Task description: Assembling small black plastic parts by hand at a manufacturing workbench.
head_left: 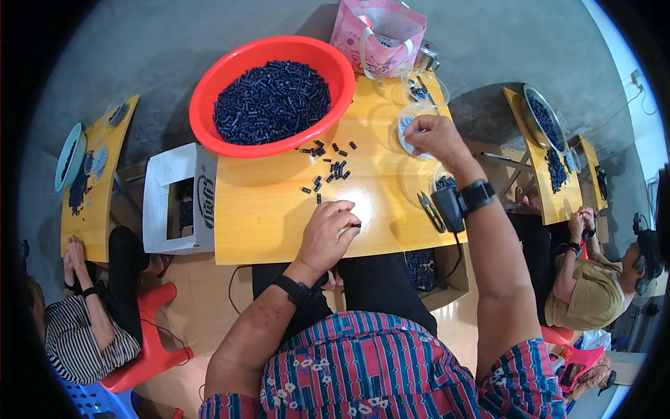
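Note:
My left hand (326,236) is closed above the near part of the yellow table, with a small black plastic piece (356,225) pinched at its fingertips. Several loose black pieces (338,170) lie scattered just beyond it. Over a clear round tub (419,152) of small light-blue bits (405,124) is my right hand (434,138), its thumb and fingers pressed together. Whatever those fingers hold, if anything, is too small to make out. Below the right hand are another clear tub (444,181) with dark pieces and a pair of thread snips (431,212).
A red basin (342,91) heaped with black pieces stands at the table's far left. Behind the tubs are a pink bag (349,42) and a metal cup (427,57). A white carton (159,202) stands left of the table. Two other people sit at side tables.

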`<act>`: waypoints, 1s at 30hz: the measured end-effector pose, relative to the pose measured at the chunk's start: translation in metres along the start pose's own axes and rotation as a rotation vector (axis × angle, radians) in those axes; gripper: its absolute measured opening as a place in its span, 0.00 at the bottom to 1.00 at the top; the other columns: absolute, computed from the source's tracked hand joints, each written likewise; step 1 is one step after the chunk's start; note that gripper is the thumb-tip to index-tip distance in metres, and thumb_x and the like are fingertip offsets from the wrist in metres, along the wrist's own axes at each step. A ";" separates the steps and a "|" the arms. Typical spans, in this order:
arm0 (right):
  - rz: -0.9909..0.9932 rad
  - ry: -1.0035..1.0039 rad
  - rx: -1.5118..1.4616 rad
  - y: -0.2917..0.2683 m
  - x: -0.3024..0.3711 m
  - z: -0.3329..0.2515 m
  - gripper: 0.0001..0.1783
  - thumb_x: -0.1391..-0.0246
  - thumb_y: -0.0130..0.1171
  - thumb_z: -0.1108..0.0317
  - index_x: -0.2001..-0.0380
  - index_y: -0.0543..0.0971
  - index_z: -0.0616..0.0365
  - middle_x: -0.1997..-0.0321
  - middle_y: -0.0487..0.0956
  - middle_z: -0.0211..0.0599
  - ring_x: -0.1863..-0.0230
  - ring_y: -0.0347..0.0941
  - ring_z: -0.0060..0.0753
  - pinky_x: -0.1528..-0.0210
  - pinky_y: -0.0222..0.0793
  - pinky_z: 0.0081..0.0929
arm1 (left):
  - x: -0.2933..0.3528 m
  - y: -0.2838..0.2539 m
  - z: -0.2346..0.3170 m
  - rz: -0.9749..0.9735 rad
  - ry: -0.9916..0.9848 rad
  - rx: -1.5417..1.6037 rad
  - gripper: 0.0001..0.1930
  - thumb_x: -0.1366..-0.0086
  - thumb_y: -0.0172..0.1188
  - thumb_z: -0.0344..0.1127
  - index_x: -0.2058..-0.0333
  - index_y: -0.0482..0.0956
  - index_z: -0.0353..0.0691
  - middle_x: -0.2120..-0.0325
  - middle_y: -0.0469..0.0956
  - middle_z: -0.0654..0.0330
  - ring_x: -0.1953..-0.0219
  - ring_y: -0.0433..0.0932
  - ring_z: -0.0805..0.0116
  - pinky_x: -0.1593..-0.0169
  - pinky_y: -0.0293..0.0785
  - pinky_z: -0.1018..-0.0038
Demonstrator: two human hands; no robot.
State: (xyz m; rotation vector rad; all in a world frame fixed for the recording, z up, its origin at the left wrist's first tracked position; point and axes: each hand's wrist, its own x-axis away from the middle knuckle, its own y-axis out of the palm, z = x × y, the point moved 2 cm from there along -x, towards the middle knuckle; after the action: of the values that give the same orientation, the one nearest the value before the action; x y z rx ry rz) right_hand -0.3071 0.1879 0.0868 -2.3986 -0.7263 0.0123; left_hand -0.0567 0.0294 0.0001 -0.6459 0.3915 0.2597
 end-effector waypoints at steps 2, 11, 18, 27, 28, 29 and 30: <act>-0.058 -0.018 -0.025 0.027 0.021 -0.014 0.02 0.49 0.64 0.76 0.71 0.82 0.62 0.72 0.79 0.27 0.71 0.76 0.18 0.70 0.77 0.20 | -0.001 -0.002 -0.001 -0.004 0.010 -0.023 0.04 0.46 0.65 0.31 0.70 0.82 0.43 0.56 0.79 0.54 0.51 0.74 0.52 0.46 0.70 0.62; -0.016 -0.248 0.311 0.080 0.058 0.016 0.03 0.56 0.62 0.75 0.75 0.83 0.57 0.68 0.81 0.44 0.65 0.79 0.46 0.59 0.74 0.35 | -0.031 0.012 -0.003 -0.066 0.012 -0.067 0.03 0.48 0.67 0.31 0.72 0.84 0.45 0.46 0.74 0.51 0.40 0.69 0.49 0.36 0.64 0.60; 0.018 -0.292 0.323 0.084 0.065 0.028 0.07 0.58 0.62 0.75 0.72 0.84 0.56 0.66 0.80 0.44 0.61 0.78 0.50 0.56 0.74 0.38 | -0.038 0.019 -0.007 -0.114 0.016 -0.121 0.05 0.49 0.69 0.33 0.71 0.83 0.47 0.46 0.75 0.54 0.38 0.68 0.51 0.35 0.63 0.60; 0.187 -0.323 0.198 0.082 0.097 0.036 0.30 0.59 0.65 0.76 0.47 0.77 0.57 0.44 0.76 0.46 0.45 0.74 0.46 0.47 0.73 0.33 | -0.038 0.017 -0.004 -0.104 -0.006 -0.129 0.03 0.47 0.67 0.33 0.72 0.85 0.48 0.46 0.77 0.54 0.39 0.69 0.52 0.36 0.63 0.60; 0.242 -0.324 0.255 0.082 0.101 0.039 0.33 0.57 0.66 0.78 0.43 0.75 0.56 0.40 0.74 0.42 0.46 0.76 0.37 0.53 0.76 0.27 | -0.038 0.018 -0.004 -0.107 -0.006 -0.128 0.03 0.47 0.67 0.33 0.72 0.85 0.48 0.46 0.77 0.54 0.39 0.69 0.52 0.36 0.63 0.60; 0.242 -0.322 0.254 0.083 0.106 0.041 0.33 0.57 0.66 0.78 0.43 0.75 0.56 0.40 0.74 0.42 0.46 0.76 0.37 0.53 0.76 0.27 | -0.037 0.018 -0.004 -0.110 -0.019 -0.110 0.04 0.47 0.69 0.33 0.71 0.84 0.47 0.46 0.76 0.55 0.38 0.68 0.52 0.34 0.62 0.59; 0.279 -0.310 0.200 0.084 0.112 0.042 0.34 0.57 0.66 0.79 0.42 0.75 0.55 0.39 0.74 0.42 0.44 0.74 0.37 0.52 0.76 0.26 | -0.037 0.018 -0.004 -0.114 -0.031 -0.092 0.06 0.48 0.70 0.34 0.70 0.83 0.46 0.45 0.75 0.56 0.37 0.67 0.52 0.33 0.61 0.59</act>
State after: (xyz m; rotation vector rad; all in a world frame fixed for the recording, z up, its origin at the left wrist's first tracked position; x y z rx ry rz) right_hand -0.1781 0.2132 0.0233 -2.3077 -0.4909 0.5561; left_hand -0.0972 0.0366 0.0033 -0.7514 0.3128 0.1800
